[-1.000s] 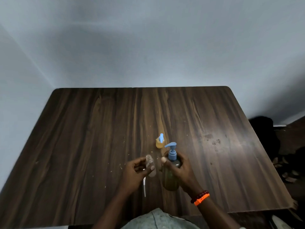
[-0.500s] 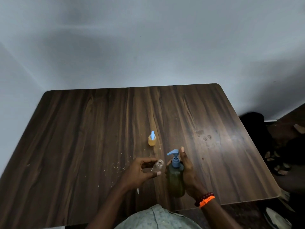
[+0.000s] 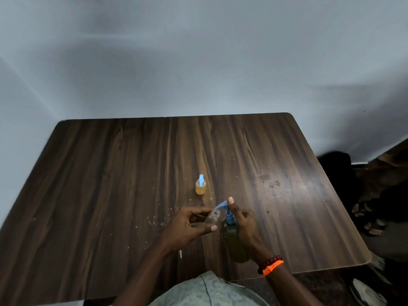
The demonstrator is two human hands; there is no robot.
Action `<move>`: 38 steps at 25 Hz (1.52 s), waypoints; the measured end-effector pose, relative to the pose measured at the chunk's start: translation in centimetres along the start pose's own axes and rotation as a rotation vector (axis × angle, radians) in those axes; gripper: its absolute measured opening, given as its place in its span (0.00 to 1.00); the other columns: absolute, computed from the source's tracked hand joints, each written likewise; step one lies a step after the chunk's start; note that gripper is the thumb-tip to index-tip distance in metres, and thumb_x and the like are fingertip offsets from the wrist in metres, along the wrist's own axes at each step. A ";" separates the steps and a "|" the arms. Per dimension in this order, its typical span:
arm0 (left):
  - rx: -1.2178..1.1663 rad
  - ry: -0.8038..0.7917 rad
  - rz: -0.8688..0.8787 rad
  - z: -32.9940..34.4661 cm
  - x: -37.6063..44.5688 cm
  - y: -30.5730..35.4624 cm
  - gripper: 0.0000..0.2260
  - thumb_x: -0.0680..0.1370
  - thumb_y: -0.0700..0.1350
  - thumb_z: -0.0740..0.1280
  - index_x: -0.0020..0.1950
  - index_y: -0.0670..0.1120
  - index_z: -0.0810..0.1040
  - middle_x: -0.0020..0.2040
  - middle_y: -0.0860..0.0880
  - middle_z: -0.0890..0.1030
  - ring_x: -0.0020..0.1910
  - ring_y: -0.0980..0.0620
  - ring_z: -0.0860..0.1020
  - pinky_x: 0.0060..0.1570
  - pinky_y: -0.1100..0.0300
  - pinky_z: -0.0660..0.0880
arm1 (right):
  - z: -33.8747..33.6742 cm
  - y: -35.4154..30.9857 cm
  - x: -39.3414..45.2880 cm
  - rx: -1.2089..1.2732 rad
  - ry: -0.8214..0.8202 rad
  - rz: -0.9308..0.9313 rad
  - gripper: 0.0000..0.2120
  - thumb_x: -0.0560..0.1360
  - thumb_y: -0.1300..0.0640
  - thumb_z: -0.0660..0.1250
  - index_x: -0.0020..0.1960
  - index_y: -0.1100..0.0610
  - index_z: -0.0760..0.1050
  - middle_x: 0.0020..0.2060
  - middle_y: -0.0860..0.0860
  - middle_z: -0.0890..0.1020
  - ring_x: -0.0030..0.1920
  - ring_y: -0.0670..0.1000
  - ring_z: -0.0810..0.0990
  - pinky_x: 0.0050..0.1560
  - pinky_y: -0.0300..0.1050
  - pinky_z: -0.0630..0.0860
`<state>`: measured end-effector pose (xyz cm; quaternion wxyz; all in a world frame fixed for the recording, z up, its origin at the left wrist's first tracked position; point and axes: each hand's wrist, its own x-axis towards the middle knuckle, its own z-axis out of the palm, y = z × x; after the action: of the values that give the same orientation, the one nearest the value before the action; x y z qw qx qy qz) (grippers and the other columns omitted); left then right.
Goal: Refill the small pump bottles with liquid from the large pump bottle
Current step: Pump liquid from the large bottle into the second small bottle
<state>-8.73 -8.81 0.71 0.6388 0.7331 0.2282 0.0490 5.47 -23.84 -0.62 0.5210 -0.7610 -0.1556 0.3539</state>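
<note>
My right hand [image 3: 244, 226] grips the large olive-green pump bottle [image 3: 233, 241], which stands near the table's front edge, and its index finger rests on the blue pump head [image 3: 223, 205]. My left hand [image 3: 187, 226] holds a small clear bottle [image 3: 212, 218] without a cap, tilted, its open mouth right under the blue nozzle tip. A second small bottle [image 3: 201, 186], full of amber liquid and capped with a blue pump, stands upright farther back on the table. A thin white tube [image 3: 180, 254] lies on the table by my left wrist.
The dark wooden table [image 3: 110, 184] carries small crumbs left of my hands and dried stains at the right. Its front right corner lies close to my right wrist. Dark objects and sandals sit on the floor to the right.
My left hand tilted the small clear bottle and brought its mouth under the nozzle. My right index finger moved onto the pump head.
</note>
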 end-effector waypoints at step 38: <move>0.063 0.190 0.038 0.3 1.0 -0.4 0.20 0.72 0.47 0.80 0.63 0.52 0.84 0.59 0.55 0.86 0.62 0.56 0.83 0.66 0.45 0.80 | -0.6 -1.2 0.3 -0.247 0.155 -0.323 0.24 0.78 0.35 0.64 0.35 0.51 0.83 0.26 0.47 0.82 0.25 0.44 0.77 0.26 0.34 0.71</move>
<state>-7.87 -8.67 0.09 0.5898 0.7490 0.2755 0.1233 6.26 -23.54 0.46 0.4842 -0.8091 -0.2773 0.1843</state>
